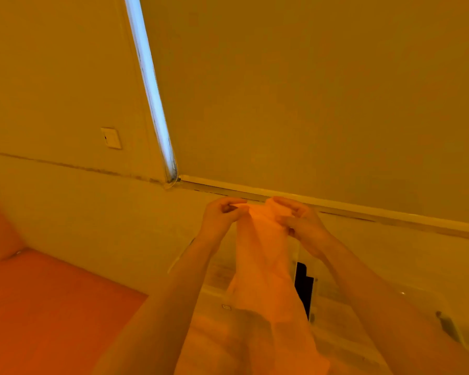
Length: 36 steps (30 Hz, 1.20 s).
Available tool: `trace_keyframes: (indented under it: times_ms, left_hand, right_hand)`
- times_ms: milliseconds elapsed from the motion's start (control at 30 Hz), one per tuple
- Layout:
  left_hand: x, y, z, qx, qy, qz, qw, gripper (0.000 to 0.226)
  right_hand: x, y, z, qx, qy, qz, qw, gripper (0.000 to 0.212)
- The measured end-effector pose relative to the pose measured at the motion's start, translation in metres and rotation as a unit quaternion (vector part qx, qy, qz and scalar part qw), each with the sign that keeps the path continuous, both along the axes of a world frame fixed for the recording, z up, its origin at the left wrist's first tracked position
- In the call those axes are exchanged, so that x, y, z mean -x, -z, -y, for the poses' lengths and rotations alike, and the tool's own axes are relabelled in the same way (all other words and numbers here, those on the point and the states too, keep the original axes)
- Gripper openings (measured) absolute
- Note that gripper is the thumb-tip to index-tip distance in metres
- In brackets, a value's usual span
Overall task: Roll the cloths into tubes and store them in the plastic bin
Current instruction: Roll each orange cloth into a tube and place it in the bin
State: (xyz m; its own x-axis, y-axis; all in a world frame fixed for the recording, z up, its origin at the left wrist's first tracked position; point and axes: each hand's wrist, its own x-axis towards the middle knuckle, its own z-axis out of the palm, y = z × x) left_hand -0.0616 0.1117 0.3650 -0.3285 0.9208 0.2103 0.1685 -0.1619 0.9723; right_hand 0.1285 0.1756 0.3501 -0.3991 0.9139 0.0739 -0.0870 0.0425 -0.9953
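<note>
Hands: two, both raised at centre frame, bare forearms running up from the lower edge.
Left hand [221, 213]: fingers curled, pinching the upper left corner of the cloth between thumb and fingertips.
Right hand [301, 221]: fingers curled round the bunched upper right edge of the cloth, clamped on it.
Cloth [266, 280]: one, pale and thin, held up in the air at centre frame; it hangs from both hands in loose folds down to the lower edge, not rolled.
Plastic bin [417, 296]: one clear bin in the lower right of the frame, behind and below the cloth and the right forearm; its walls are see-through and hard to trace, and the hanging cloth hides much of its left part. Whether anything lies inside cannot be told.
Dark object [303, 288]: one black upright shape just right of the hanging cloth, seen through or behind the bin wall; what it is cannot be told.
Roller blind [309, 90]: one, filling the upper right of the frame, with a strip of daylight [152, 87] down its left edge.
Wall switch [111, 138]: one, left of centre on the wall.
Orange surface [52, 307]: lower left of the frame, flat.
In the way: the cloth and both forearms cover the middle of the lower frame.
</note>
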Motion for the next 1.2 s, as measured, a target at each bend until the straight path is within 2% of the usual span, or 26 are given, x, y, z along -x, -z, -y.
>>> trace_keyframes:
  times_ms: [267,367,667,767,933,1100,1200]
  left_hand:
    - [0.037,-0.056,-0.067,-0.037,0.046,0.024,0.998,0.022]
    - [0.049,-0.042,-0.08,-0.015,0.05,0.012,0.999,0.021]
    - [0.063,0.036,-0.088,0.039,0.035,0.002,0.999,0.018]
    - [0.063,0.052,-0.083,0.062,0.054,-0.003,0.997,0.016]
    - [0.062,0.073,-0.075,0.104,0.087,-0.006,0.991,0.018]
    - [0.056,0.084,-0.065,0.162,0.123,0.003,0.979,0.038]
    - [0.05,0.081,-0.06,0.165,0.128,0.017,0.978,0.037]
  right_hand:
    - [0.044,-0.049,-0.065,-0.053,-0.001,-0.025,0.998,0.044]
    - [0.053,-0.037,-0.081,-0.055,0.009,-0.002,0.998,0.046]
    - [0.059,0.033,-0.076,0.045,0.043,0.005,0.998,0.046]
    - [0.056,0.048,-0.066,0.066,0.057,0.003,0.996,0.053]
    - [0.044,0.058,-0.05,0.062,0.061,-0.008,0.996,0.058]
    - [0.038,0.055,-0.038,0.054,0.076,-0.012,0.996,0.065]
    - [0.035,0.043,-0.031,0.049,0.082,-0.016,0.995,0.064]
